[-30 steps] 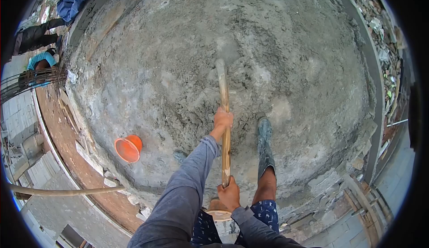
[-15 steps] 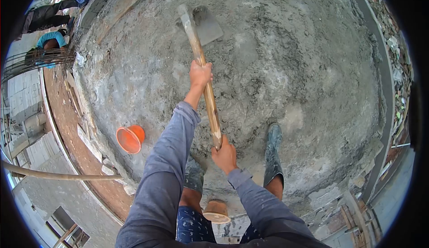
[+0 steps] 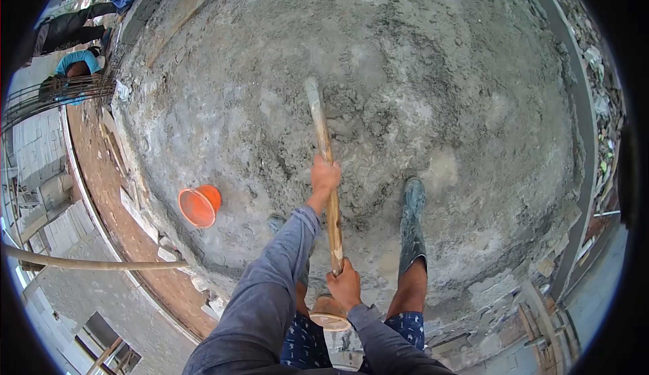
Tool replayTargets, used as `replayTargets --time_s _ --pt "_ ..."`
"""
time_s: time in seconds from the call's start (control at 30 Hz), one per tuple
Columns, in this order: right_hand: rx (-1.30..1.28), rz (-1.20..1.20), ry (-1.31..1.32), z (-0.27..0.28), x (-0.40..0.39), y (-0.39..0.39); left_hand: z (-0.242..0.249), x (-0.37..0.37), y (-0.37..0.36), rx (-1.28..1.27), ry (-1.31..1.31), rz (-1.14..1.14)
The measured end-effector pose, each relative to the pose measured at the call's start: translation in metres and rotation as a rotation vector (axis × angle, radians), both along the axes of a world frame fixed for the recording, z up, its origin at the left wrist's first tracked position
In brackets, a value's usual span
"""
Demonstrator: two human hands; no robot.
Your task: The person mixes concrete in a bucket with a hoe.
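Both my hands are wrapped round the wooden handle of a hoe [image 3: 319, 114]. My left hand [image 3: 326, 173] grips it about midway, while my right hand [image 3: 345, 286] is closed on the end nearest my body. The hoe's head rests low in wet grey mortar [image 3: 284, 155]; its blade is hardly visible, seemingly sunk in the mix. The mortar lies lumpy between the hoe's head and my feet. A mortar-smeared rubber boot [image 3: 413, 219] stands to the right of the handle. The other boot is mostly hidden behind my left arm.
An orange bucket [image 3: 201, 206] sits to the left on the slab, and another bucket [image 3: 330, 315] is between my legs. Beyond the slab's left edge, a person in a blue shirt [image 3: 79, 64] bends near steel rebar [image 3: 61, 94]. A pole [image 3: 94, 263] juts in from the left.
The hoe has been pulled towards my body, both hands moving down and slightly right with it. Its blade, visible on the surface before, is now largely hidden in the mortar.
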State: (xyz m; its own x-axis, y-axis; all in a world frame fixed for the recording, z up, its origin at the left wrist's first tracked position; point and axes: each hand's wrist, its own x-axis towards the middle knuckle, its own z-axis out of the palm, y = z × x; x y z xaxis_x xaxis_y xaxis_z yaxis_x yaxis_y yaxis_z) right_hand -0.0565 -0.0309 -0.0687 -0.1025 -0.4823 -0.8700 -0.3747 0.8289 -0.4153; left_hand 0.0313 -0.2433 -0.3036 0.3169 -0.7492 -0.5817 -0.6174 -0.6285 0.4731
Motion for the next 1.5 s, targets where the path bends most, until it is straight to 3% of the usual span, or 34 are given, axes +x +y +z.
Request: replayTargets --time_s 0.07,0.1,0.17,0.27,0.33,0.47,0.53,0.57,0.63,0.67,0.77,0.8,0.93,1.0,1.07,1.17,1.27,1.33,1.5 --pt "0.013 0.1 0.044 0.018 0.001 0.076 0.019 0.006 0.088 0.04 0.04 0.088" --pt "0.012 0.134 0.059 0.029 0.001 0.103 0.056 0.004 0.103 0.239 0.135 0.205" --pt "0.024 0.137 0.024 0.051 -0.003 0.137 0.127 -0.008 0.114 0.297 0.101 0.214" --pt "0.044 0.09 0.055 0.051 0.001 0.136 0.17 -0.017 0.095 0.112 0.065 0.16" --pt "-0.082 0.056 0.041 0.016 -0.006 0.092 0.154 -0.023 0.04 0.047 0.076 0.186" --pt "-0.256 0.037 0.037 -0.065 -0.039 -0.079 0.092 -0.048 -0.136 -0.146 0.08 0.122" --pt "-0.307 0.023 0.062 -0.082 -0.058 -0.164 0.058 -0.066 -0.224 -0.185 0.058 0.095" --pt "-0.309 0.019 0.069 -0.083 -0.068 -0.193 0.072 -0.083 -0.254 -0.161 0.155 0.104" --pt "-0.326 -0.027 0.046 -0.083 -0.08 -0.214 0.04 -0.097 -0.289 -0.067 0.12 0.035" --pt "-0.331 -0.046 0.03 -0.079 -0.081 -0.215 0.033 -0.1 -0.279 -0.05 0.111 0.01" --pt "-0.199 -0.201 -0.031 -0.045 -0.072 -0.155 0.088 -0.125 -0.21 0.051 0.139 -0.066" --pt "-0.146 -0.243 -0.015 -0.027 -0.06 -0.128 0.043 -0.117 -0.17 0.042 0.009 -0.153" --pt "0.098 -0.454 -0.05 0.025 0.021 0.006 0.054 -0.083 -0.014 0.393 0.069 -0.291" --pt "0.109 -0.389 -0.044 0.045 0.037 0.052 0.056 -0.052 0.05 0.426 0.112 -0.248" --pt "0.083 -0.198 -0.015 0.091 0.031 0.08 0.109 -0.022 0.084 0.426 0.349 0.039" --pt "0.153 0.027 -0.024 0.134 0.038 0.124 0.177 0.018 0.123 0.406 0.354 0.232" --pt "0.109 0.157 -0.027 0.132 0.047 0.13 0.205 0.05 0.098 0.326 0.291 0.306" --pt "0.001 0.16 -0.032 0.097 0.054 0.088 0.202 0.069 0.056 0.224 0.27 0.365" --pt "-0.261 0.227 -0.036 -0.032 0.076 -0.097 0.115 0.113 -0.136 -0.169 0.2 0.281"
